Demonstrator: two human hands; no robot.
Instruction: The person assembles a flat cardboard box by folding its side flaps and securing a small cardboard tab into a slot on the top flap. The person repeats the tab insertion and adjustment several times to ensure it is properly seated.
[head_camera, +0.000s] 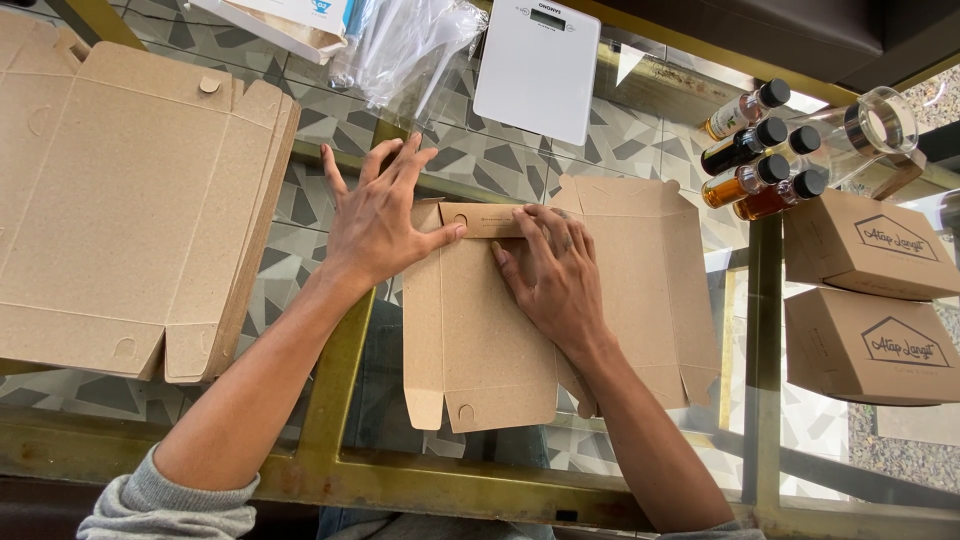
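A flat, unfolded brown cardboard box blank (480, 340) lies on the glass tabletop in front of me. My left hand (378, 215) rests with fingers spread beside its top left corner, the thumb pressing on the top flap (487, 220). My right hand (553, 275) lies flat on the blank's middle, fingertips pushing along the crease of that same flap. Neither hand grips anything.
A stack of flat box blanks (120, 200) lies at the left. A white kitchen scale (538, 65) and clear plastic bags (410, 45) sit at the back. Several small dark-capped bottles (755, 150), a glass jar (870, 130) and two folded brown boxes (868, 300) stand at the right.
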